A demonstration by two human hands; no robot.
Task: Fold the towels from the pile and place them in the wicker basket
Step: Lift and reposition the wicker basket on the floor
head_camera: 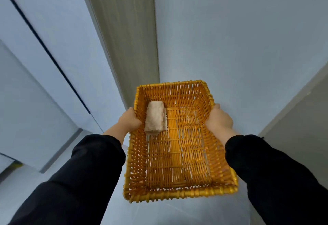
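A yellow-orange wicker basket [179, 192] is held up in the air in front of me, long side running away from me. My left hand [128, 120] grips its left rim and my right hand [219, 118] grips its right rim. One folded beige towel [156, 117] lies inside at the far left of the basket floor, close to my left hand. The remaining basket floor is bare weave. No pile of towels is in view.
Pale blue-grey walls rise ahead, with a grey-beige vertical panel [124, 29] between them. A dark seam [46, 47] runs down a panel on the left. A grey surface [294, 118] lies at the right, and pale floor below.
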